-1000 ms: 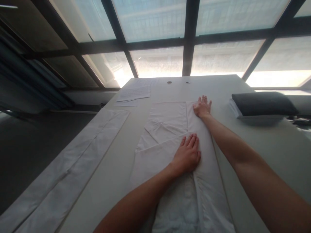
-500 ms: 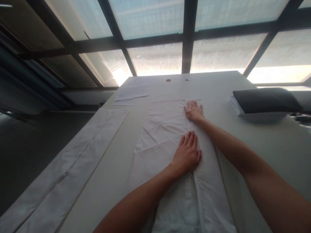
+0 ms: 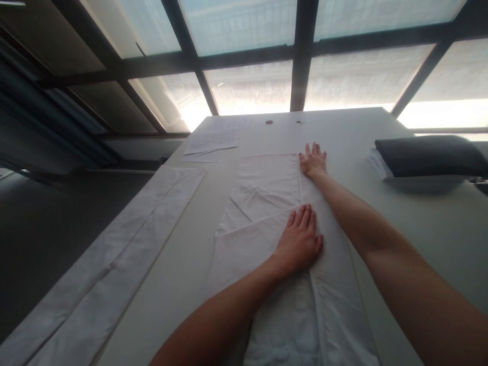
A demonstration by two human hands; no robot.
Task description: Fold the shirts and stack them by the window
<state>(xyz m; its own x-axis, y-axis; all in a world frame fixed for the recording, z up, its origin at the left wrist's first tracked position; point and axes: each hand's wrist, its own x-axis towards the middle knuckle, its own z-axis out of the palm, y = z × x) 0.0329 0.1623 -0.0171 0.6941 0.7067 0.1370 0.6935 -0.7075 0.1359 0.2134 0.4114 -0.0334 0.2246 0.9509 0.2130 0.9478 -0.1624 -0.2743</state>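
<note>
White folded fabric [image 3: 247, 254], apparently a garment whose exact kind I cannot make out, lies lengthwise on the white table [image 3: 175, 274]. My left hand [image 3: 301, 241] rests flat on its middle, fingers stretched toward the far end. At the far right corner of the fabric, my right hand [image 3: 313, 160] lies palm down with its fingers spread and their tips reaching past the edge. Neither hand grips anything. Wrinkles run across the cloth left of my hands, and a long folded strip goes down its right side. My left forearm covers part of the near cloth.
Along the table's left edge stretches another long white folded cloth [image 3: 125, 244]. Printed papers [image 3: 213, 141] lie at the far left. A dark grey folded bundle [image 3: 427, 156] sits on the right, atop something white. Two small round holes [image 3: 269, 122] show near the far edge, below the windows.
My right hand slid left over the far end of the fabric, then back right to the corner. My left hand has stayed pressed on the middle. The view has shifted slightly.
</note>
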